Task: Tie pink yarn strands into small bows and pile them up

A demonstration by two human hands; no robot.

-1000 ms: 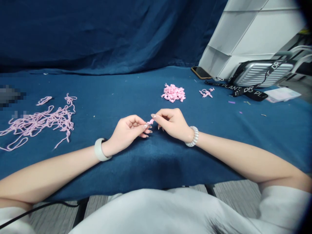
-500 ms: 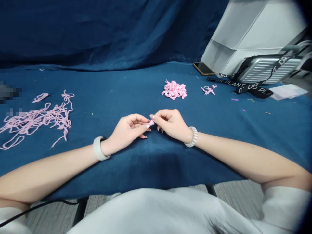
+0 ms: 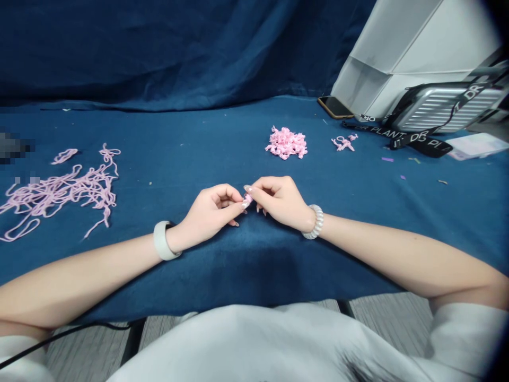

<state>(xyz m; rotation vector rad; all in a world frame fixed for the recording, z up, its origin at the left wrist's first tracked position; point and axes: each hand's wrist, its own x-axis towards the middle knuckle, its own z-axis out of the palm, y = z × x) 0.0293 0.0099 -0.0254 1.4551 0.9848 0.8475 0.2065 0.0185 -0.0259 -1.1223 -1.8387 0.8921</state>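
Both grips closed on one piece: a small pink yarn knot (image 3: 247,200) pinched between the thumb and forefinger tips of the left hand (image 3: 210,208) and the right hand (image 3: 280,201), centre of frame, held just above the table. Remaining fingers curled loosely; exact finger contact on the knot is partly hidden. Left wrist wears a pale band (image 3: 161,241), right wrist a pearly coil bracelet (image 3: 316,222). Forearms rest along the blue cloth (image 3: 254,276) covering the table. Straight ahead, well beyond the hands, sits a heap of knotted pink yarn pieces (image 3: 286,143). Just right of it, a small loose cluster of pink pieces (image 3: 342,142). Far left, a tangle of long pink yarn strands (image 3: 67,193) with a short separate strand (image 3: 64,156) above it. Beyond that, a pixelated patch (image 3: 14,147), contents unreadable. Back right: a phone (image 3: 334,107), a ribbed silver case (image 3: 445,107) with a black lettered strap (image 3: 421,144) lying on the cloth, and a pale booklet (image 3: 475,146) beside the strap. Behind them, a white panelled box (image 3: 409,58) stands tilted against a blue backdrop (image 3: 159,48). Near edge: the person's white top (image 3: 254,345), a black cable (image 3: 67,337), grey striped floor (image 3: 385,323).
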